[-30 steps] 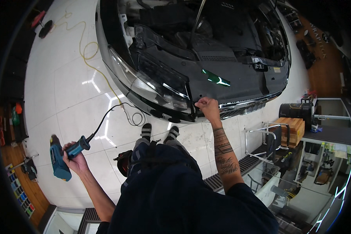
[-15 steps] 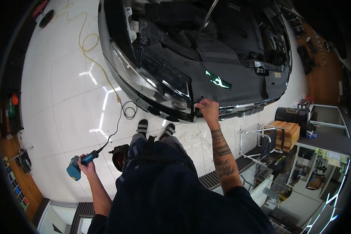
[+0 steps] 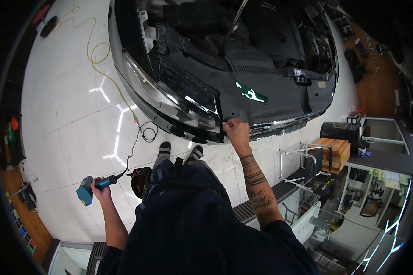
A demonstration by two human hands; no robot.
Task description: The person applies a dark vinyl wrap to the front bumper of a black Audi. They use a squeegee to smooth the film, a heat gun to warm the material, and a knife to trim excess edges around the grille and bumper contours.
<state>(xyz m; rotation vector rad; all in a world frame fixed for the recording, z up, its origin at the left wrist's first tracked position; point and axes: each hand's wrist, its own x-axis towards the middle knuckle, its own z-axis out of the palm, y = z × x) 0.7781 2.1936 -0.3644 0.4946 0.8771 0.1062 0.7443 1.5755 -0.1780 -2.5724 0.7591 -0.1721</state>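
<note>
While the right hand (image 3: pixel 236 129) curls its fingers (image 3: pixel 228 124) closed over the front edge of the dark plastic panel (image 3: pixel 261 98) at the nose of the car (image 3: pixel 225 68), the left hand (image 3: pixel 101 187) hangs out to the side, its fingers wrapped tight round the grip of a teal power tool (image 3: pixel 88 189) whose black cord (image 3: pixel 135 142) trails over the white tiled floor (image 3: pixel 69 105) to a small coil near the bumper. Compared with a second ago, the tool has come down and in toward the hip, away from the car, and the view has tipped closer to the open engine bay, while the right hand has stayed on the same spot of the panel edge; I judge that the tool is resting for now and the work lies with the pulling hand at the panel. On the panel, just beyond the right hand, sits a small green sticker (image 3: pixel 251 93) with white marks, slanted and roughly oblong. A yellow cord (image 3: pixel 96 55) loops across the floor to the left of the headlight (image 3: pixel 170 98). Far right, beside a metal rack (image 3: pixel 303 160), stands a wooden crate (image 3: pixel 332 149), square and pale brown, with a black drum (image 3: pixel 332 130) behind it.
</note>
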